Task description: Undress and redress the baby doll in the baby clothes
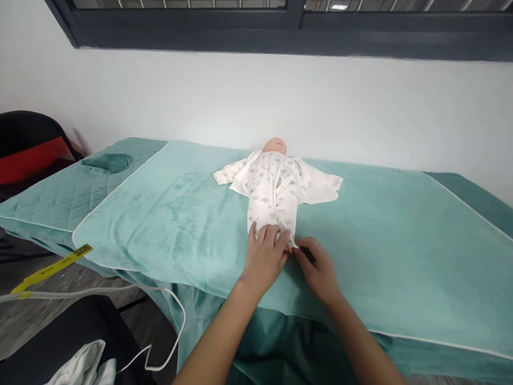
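A baby doll (275, 144) lies on its back on the massage bed, dressed in a white printed baby gown (262, 195). Over the gown's lower hem lies my left hand (264, 258), its outer fingers on the cloth and its thumb and index finger closed at the hem. My right hand (319, 268) pinches the white corner of that hem between thumb and fingers. A bit of the doll shows under the hem between my hands; its legs are otherwise hidden. One sleeve points left, and plain white cloth (320, 184) spreads out on the right.
The green-covered massage bed (393, 256) runs along the white wall, with a face hole (107, 162) at its left end. A white cable (100, 290) with a yellow tag (54, 268) crosses the lower left. Below it stands a black chair (80, 326) with printed cloth (86, 366).
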Motion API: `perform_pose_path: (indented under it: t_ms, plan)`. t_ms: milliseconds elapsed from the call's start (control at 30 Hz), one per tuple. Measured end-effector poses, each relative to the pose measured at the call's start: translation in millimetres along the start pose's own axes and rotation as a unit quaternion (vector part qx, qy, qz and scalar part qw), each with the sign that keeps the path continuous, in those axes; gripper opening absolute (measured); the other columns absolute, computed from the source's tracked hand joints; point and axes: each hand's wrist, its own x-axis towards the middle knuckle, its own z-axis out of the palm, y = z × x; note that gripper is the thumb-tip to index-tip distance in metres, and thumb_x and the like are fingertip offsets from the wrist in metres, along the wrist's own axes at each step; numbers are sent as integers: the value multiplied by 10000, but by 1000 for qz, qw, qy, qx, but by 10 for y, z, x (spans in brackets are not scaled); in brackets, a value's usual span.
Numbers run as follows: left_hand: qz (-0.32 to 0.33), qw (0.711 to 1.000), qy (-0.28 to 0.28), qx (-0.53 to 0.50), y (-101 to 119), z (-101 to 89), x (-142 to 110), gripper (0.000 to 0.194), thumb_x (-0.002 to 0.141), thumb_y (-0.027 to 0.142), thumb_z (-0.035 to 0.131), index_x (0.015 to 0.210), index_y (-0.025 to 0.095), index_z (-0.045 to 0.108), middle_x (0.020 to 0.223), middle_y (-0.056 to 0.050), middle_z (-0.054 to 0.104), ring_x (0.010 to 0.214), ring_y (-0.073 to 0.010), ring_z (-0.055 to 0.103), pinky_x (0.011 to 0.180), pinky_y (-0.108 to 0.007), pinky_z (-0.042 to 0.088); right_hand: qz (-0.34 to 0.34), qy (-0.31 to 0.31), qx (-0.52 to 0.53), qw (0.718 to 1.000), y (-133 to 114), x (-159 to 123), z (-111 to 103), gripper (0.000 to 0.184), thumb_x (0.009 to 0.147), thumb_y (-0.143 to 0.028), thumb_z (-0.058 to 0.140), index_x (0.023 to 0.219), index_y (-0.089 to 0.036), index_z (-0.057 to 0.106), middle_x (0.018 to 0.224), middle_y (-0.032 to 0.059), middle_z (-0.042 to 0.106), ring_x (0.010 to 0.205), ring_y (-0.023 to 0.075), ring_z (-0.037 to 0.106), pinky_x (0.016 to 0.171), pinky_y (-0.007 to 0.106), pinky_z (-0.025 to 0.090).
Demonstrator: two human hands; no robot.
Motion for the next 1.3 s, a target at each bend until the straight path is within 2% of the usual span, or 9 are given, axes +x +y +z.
perform_pose_path:
  t_ms: [100, 233, 467, 667, 800, 900, 1067, 1200, 1300]
  plan:
    - [7, 1000, 13, 10, 54, 15, 10, 395, 854, 261, 611, 1242, 221, 552, 1100, -64, 633, 1039, -242, 580, 1155, -592, 296, 20, -2, 58, 998, -3, -9, -33, 110, 950, -305, 548, 903, -227, 609, 874, 9, 607, 809, 161, 553, 750, 303, 433]
    - [9, 998, 60, -9, 68, 55, 6, 326, 838, 264, 606, 1158, 209, 581, 994, -49, 639, 955, -215, 612, 1138, -552, 353, 37, 4, 107, 994, -3, -8, -56, 106, 945, -312, 567, 911, -234, 630, 884, 5, 611, 839, 163, 560, 770, 301, 434]
    - [-8, 990, 136, -36, 69, 124, 19, 276, 821, 244, 615, 1087, 188, 573, 895, -40, 652, 899, -189, 647, 1128, -485, 414, 2, -2, 112, 994, 18, -6, -61, 90, 948, -273, 565, 914, -248, 644, 900, 9, 610, 848, 162, 561, 781, 304, 429]
    - [-37, 986, 153, -47, 113, 191, 4, 275, 796, 220, 641, 1056, 191, 556, 832, -18, 666, 811, -184, 653, 1103, -506, 447, -6, -29, 134, 991, 45, -17, -84, 101, 956, -275, 550, 920, -246, 639, 915, 17, 603, 867, 168, 559, 800, 309, 424]
    - [-50, 975, 200, -85, 150, 252, -43, 287, 796, 218, 652, 1057, 198, 534, 828, -10, 663, 794, -175, 663, 1097, -522, 453, 17, -62, 177, 982, 43, -19, -127, 138, 957, -322, 544, 883, -233, 619, 847, 7, 565, 797, 162, 525, 734, 293, 418]
    - [-58, 967, 224, -110, 175, 286, -69, 271, 794, 207, 649, 1038, 197, 532, 753, 15, 618, 749, -162, 654, 1088, -515, 464, 20, -78, 189, 979, 26, -14, -153, 177, 956, -347, 539, 849, -225, 608, 802, 4, 541, 763, 163, 505, 709, 295, 409]
    - [-47, 967, 226, -108, 180, 289, -88, 223, 807, 177, 620, 1019, 195, 552, 721, 16, 608, 768, -171, 648, 1058, -514, 481, 19, -73, 174, 982, -15, -13, -155, 207, 946, -367, 547, 810, -219, 595, 789, 13, 541, 749, 170, 500, 695, 300, 408]
    - [-27, 974, 196, -113, 167, 255, -114, 240, 823, 155, 607, 1056, 203, 577, 819, -17, 664, 846, -183, 651, 1047, -510, 478, 18, -35, 174, 984, -11, -29, -127, 208, 948, -348, 550, 792, -220, 599, 802, 14, 554, 771, 169, 515, 717, 297, 412]
    - [-18, 970, 200, -138, 165, 241, -154, 195, 841, 107, 566, 1005, 210, 586, 815, -14, 664, 858, -170, 650, 1016, -467, 498, 31, -11, 176, 984, 9, -36, -105, 212, 950, -337, 554, 780, -219, 600, 802, 9, 555, 777, 163, 517, 726, 294, 408]
